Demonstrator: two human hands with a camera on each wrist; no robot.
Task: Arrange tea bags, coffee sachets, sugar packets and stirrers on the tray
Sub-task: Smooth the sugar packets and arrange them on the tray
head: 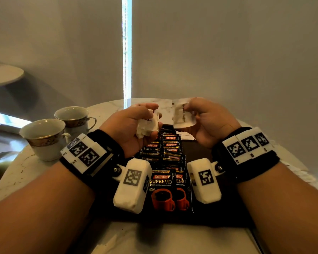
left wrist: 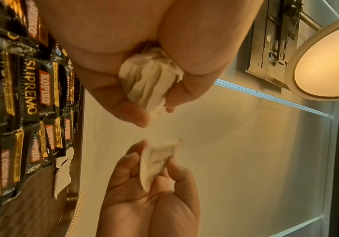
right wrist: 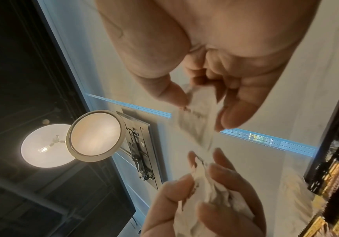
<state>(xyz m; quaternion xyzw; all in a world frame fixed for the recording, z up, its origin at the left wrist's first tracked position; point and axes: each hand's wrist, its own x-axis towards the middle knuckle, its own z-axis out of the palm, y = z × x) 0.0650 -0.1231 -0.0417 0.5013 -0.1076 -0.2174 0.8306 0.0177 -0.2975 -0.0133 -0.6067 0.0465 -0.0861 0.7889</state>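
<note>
My left hand [head: 145, 121] grips a bunch of white brown-sugar packets [head: 147, 125] above the far end of the dark tray [head: 218, 208]; the left wrist view shows the bunch of packets [left wrist: 150, 83] squeezed in the fist. My right hand [head: 193, 114] pinches a single white sugar packet [head: 182, 115], seen blurred as the single packet [right wrist: 197, 118] between thumb and fingers. Black Kopiko coffee sachets [head: 165, 162] lie in overlapping rows down the middle of the tray. Another white packet [head: 184, 135] lies on the tray's far right part.
Two gold-rimmed teacups [head: 44, 138] [head: 73, 118] stand on the round marble table [head: 11, 180], left of the tray. A white paper [head: 165, 114] lies beyond the tray. A second small table [head: 4, 74] is at the far left.
</note>
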